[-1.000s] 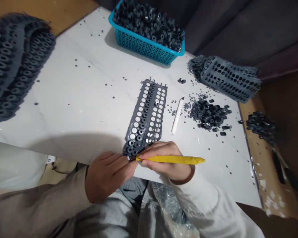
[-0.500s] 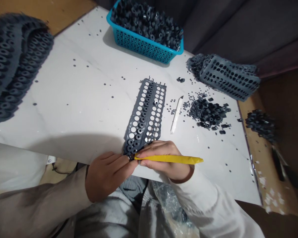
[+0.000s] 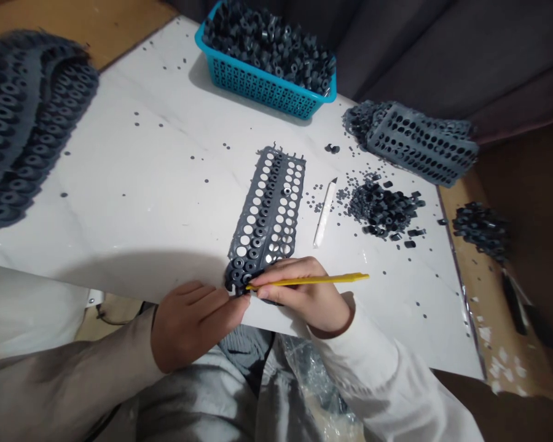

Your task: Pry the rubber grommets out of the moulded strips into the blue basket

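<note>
A grey rubber strip (image 3: pixel 267 212) full of punched holes and dark rings lies on the white table (image 3: pixel 142 184), running away from me. My left hand (image 3: pixel 188 322) pinches the strip's near end at the table edge, fingers closed. My right hand (image 3: pixel 304 294) is closed on a yellow-handled knife (image 3: pixel 317 280), its tip touching the strip's near end right beside my left fingertips. Several rings still sit in the strip's middle column.
A blue basket (image 3: pixel 262 86) of dark rings stands at the back. Punched grey strips (image 3: pixel 419 144) lie at the right, uncut ring sheets (image 3: pixel 23 116) at the left. A loose ring pile (image 3: pixel 382 209) and a white knife (image 3: pixel 325 212) lie beside the strip.
The yellow knife has turned edge-on and now looks thinner. Both hands stay at the strip's near end, shifted slightly up and left in the view.
</note>
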